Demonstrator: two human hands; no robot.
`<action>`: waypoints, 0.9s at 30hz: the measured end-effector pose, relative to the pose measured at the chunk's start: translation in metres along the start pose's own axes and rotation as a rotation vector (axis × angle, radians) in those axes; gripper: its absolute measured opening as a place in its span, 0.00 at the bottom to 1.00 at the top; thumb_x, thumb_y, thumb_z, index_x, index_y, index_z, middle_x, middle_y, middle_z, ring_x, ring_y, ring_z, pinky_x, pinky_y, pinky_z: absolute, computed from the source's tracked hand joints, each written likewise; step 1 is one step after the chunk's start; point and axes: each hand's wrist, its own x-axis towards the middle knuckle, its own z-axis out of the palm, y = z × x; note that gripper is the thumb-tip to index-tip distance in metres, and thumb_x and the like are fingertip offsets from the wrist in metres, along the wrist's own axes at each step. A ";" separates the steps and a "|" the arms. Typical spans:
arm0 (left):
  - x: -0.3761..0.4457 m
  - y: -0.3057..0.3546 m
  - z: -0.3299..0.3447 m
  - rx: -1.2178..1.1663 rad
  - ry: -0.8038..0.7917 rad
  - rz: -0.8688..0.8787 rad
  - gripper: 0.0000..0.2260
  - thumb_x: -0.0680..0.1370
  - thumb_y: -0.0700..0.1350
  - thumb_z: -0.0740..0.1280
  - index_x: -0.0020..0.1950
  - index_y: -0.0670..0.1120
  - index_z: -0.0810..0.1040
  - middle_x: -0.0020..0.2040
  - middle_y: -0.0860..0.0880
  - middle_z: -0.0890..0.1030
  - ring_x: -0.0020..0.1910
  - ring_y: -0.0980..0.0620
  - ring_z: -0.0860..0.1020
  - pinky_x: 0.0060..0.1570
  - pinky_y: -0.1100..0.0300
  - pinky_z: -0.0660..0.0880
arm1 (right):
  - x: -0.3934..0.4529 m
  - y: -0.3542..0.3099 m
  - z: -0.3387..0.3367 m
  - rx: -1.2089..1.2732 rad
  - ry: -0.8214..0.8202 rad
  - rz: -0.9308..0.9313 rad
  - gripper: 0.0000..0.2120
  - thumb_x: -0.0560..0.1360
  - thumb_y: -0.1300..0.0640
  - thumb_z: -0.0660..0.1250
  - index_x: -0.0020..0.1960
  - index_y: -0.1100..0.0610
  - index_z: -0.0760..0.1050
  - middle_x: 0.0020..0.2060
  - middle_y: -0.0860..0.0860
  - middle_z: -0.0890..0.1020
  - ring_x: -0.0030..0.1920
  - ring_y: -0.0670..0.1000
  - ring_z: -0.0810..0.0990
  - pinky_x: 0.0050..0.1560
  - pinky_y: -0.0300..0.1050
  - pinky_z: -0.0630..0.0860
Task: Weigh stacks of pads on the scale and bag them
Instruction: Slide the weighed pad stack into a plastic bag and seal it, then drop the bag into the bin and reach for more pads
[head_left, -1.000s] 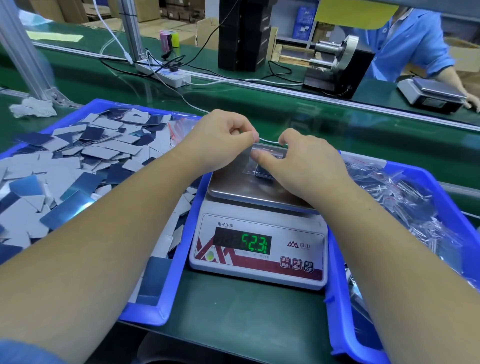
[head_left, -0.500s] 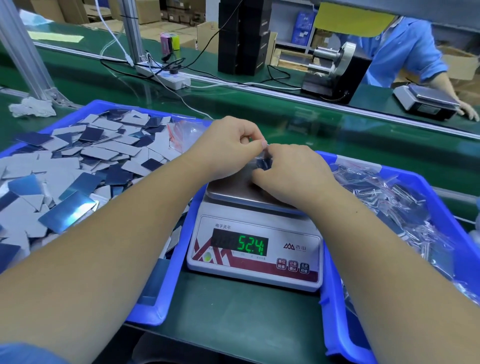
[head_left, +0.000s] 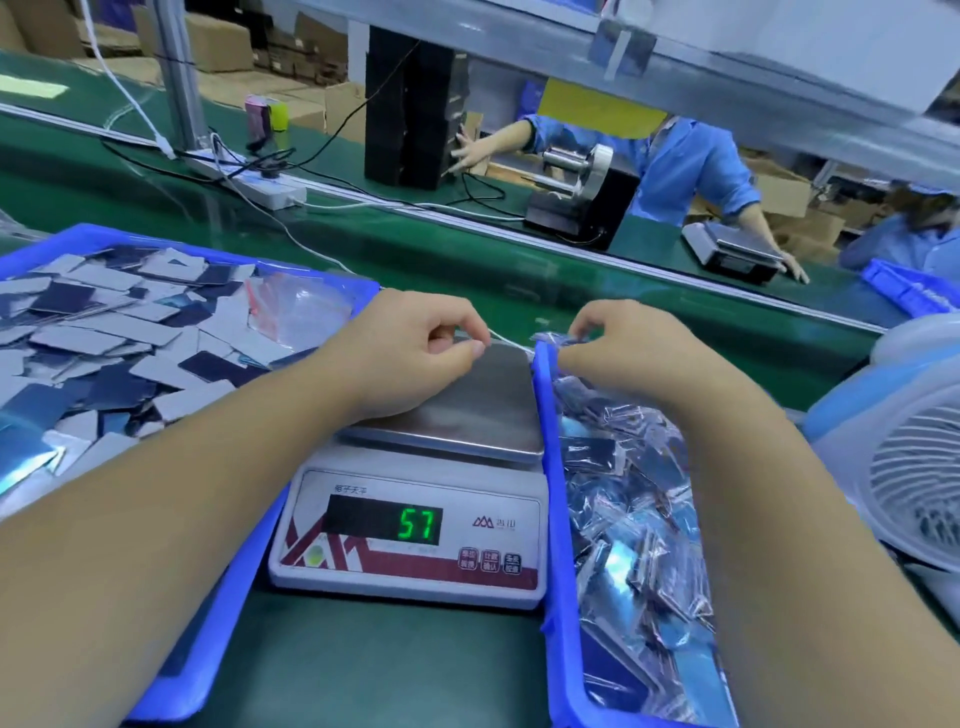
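Bag (head_left: 558, 339) over bin rim (head_left: 545, 395) — platter (head_left: 483, 400) bare

I am seated at a factory packing line. A long green conveyor belt (head_left: 467, 270) runs across in front of me, edged with metal rails. On my green bench sit a digital scale (head_left: 415, 525) with a lit green readout, a blue plastic bin (head_left: 218, 613) heaped with loose pads on my left, and another blue bin (head_left: 550, 467) full of small clear bags on my right. Across the belt a worker in a blue uniform (head_left: 685, 166) sits beside a second scale (head_left: 727, 252) and a tape dispenser (head_left: 582, 197). Cardboard boxes (head_left: 218, 44) are stacked behind, and a power strip (head_left: 260, 189) with cables lies beside the belt.
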 end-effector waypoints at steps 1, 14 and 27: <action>0.000 0.000 0.000 -0.003 -0.007 -0.005 0.05 0.79 0.45 0.68 0.46 0.53 0.83 0.26 0.57 0.68 0.29 0.56 0.67 0.32 0.65 0.63 | -0.002 0.008 -0.002 0.009 -0.024 0.027 0.06 0.70 0.49 0.66 0.46 0.49 0.76 0.38 0.47 0.82 0.40 0.48 0.78 0.35 0.41 0.70; 0.004 -0.009 -0.009 0.006 0.048 -0.031 0.08 0.78 0.44 0.69 0.40 0.54 0.81 0.24 0.56 0.67 0.29 0.56 0.66 0.32 0.67 0.64 | -0.007 0.011 0.002 -0.107 -0.035 0.133 0.11 0.72 0.52 0.64 0.41 0.59 0.78 0.34 0.54 0.81 0.36 0.55 0.79 0.36 0.44 0.74; -0.013 -0.030 -0.111 0.311 -0.173 -0.266 0.07 0.78 0.53 0.65 0.40 0.60 0.79 0.31 0.62 0.76 0.31 0.63 0.74 0.31 0.63 0.66 | 0.013 -0.133 0.056 -0.165 -0.144 -0.279 0.11 0.71 0.45 0.65 0.40 0.53 0.79 0.35 0.48 0.81 0.38 0.48 0.78 0.38 0.43 0.75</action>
